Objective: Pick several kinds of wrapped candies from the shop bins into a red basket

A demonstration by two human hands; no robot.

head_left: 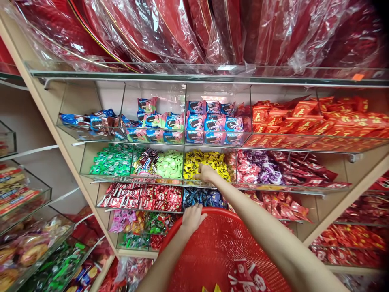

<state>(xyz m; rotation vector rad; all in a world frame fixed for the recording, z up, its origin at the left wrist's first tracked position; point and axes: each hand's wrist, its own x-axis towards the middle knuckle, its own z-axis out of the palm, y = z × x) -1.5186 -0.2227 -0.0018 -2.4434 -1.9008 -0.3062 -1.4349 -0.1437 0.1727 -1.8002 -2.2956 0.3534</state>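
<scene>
My left hand (192,220) grips the far rim of a red plastic basket (212,243), its fingers over the edge. Inside the basket lie red packets with white print (246,278) and a bit of yellow wrapper (216,288). My right hand (207,174) reaches over the basket to a clear bin of yellow-wrapped candies (212,160). Its visible fingertips are slightly apart at the candies, with nothing seen between them. Beside this bin lie pale green candies (170,164) on the left and pink-and-white wrapped ones (243,167) on the right.
Clear shelf bins hold blue-and-pink cookie packs (209,121), orange-red packets (288,117) and green candies (111,160). Plastic-wrapped red goods (182,32) fill the top shelf. A slanting wooden side panel (60,138) stands left, with more bins (24,190) beyond it.
</scene>
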